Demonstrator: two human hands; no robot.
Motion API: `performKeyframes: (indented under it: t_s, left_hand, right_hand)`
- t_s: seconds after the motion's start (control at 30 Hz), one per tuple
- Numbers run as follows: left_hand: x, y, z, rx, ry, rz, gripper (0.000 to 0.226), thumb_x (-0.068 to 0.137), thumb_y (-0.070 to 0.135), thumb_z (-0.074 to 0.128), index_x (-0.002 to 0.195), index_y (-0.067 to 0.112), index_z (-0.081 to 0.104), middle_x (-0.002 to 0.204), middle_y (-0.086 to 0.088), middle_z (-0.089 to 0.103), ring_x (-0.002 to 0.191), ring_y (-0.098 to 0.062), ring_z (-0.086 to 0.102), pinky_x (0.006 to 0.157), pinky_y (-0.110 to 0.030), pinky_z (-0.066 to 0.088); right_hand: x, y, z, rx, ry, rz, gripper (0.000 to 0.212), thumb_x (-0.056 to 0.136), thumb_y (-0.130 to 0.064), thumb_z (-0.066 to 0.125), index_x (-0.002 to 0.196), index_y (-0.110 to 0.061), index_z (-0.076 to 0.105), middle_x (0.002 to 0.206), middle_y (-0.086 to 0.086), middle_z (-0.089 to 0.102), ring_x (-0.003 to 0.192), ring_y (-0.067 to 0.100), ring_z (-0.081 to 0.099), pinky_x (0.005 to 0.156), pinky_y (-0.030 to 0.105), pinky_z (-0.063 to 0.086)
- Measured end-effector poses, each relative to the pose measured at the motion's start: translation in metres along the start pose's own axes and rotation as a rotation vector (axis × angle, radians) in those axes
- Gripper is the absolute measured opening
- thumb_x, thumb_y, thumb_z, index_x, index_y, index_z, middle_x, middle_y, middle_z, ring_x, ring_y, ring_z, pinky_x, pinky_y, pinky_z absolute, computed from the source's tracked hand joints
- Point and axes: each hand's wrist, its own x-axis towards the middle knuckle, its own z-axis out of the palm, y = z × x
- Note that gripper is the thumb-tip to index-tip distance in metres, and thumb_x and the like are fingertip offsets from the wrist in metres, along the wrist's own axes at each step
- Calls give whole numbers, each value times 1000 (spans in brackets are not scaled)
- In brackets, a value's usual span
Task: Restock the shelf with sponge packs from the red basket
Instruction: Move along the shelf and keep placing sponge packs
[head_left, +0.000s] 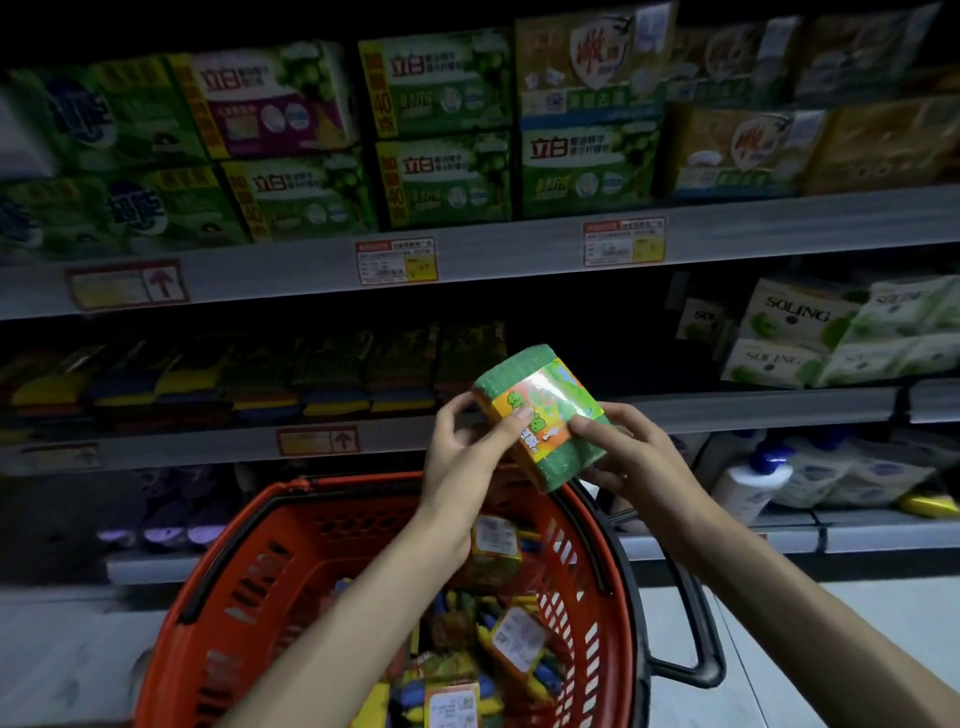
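Sponge pack (540, 415) sits tilted between both hands: left hand (467, 441) pinches one end, right hand (623, 447) grips the other, above the red basket (311, 561). The glossy wrap may slip from these fingertip holds and drop before it reaches the shelf (727, 410).

The print on the price tags (396, 261) is too small to read. The red basket (244, 613) runs off the bottom edge. The left hand (467, 447) and right hand (628, 452) cover part of the sponge pack (540, 405) label. The shelved packs (332, 379) are dim and blurred.
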Motion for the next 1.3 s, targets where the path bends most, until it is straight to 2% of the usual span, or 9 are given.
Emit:
performKeyframes:
  t_s: [0.1,0.27,0.43,0.53,0.67,0.77,0.93,1.13,1.3]
  left_hand:
    - [3,4,9,-1,74,40,55,83,36,83,127,25,51,104,7,79,96,-6,74,88,-30,57]
    - [-3,4,21,60,41,98,47,84,35,81,120,17,56,105,3,75,90,1,73,72,-13,54]
    - [-6,-11,26,257,49,153,53,77,56,82,121,42,57,125,5,64,109,-4,67,84,-22,57]
    - [-10,-12,36,182,82,159,54,81,42,84,128,35,57,122,8,65,109,-6,67,90,-29,60]
    - [-12,-15,48,101,123,205,36,87,27,81,120,26,66,109,7,74,104,-4,71,84,-22,58]
    - [-12,-19,55,81,121,195,39,90,28,78,127,26,66,113,4,75,105,-2,70,84,-16,56]
    - [-5,-29,59,114,128,195,40,94,35,73,133,33,64,130,2,68,118,-7,65,94,-20,55]
    - [7,-36,64,104,141,203,38,98,21,66,135,29,62,130,7,68,123,-6,61,103,-28,53]
    - [18,-35,61,102,145,194,46,99,9,60,138,32,56,140,8,59,134,-4,50,100,-13,44]
  right_hand:
    - [3,3,-4,-7,13,-11,25,95,-16,66,120,-16,67,116,13,73,99,20,75,93,37,59]
    - [6,9,-9,41,107,-81,26,94,-17,69,119,-18,64,112,11,76,103,25,74,94,36,55]
    - [11,11,-11,195,191,-74,25,94,-9,67,117,-15,58,113,20,73,98,30,76,88,35,58]
    - [13,16,-10,203,239,-82,26,94,-12,70,115,-17,56,117,20,71,103,32,74,96,41,57]
    - [14,20,-8,110,283,-155,28,93,-23,74,114,-19,56,117,11,70,108,28,71,98,44,57]
    - [14,18,-9,-20,319,-241,25,93,-31,74,111,-20,61,109,0,73,101,16,71,86,32,57]
    - [21,17,-12,-85,345,-308,22,94,-29,73,114,-20,70,105,-8,76,99,4,71,72,18,55]
    - [34,16,-11,-193,388,-316,30,94,-32,73,122,-20,74,105,-11,78,102,2,71,92,37,59]
    - [43,16,-3,-160,364,-303,36,95,-30,73,129,-18,70,105,-17,75,103,0,69,95,43,58]
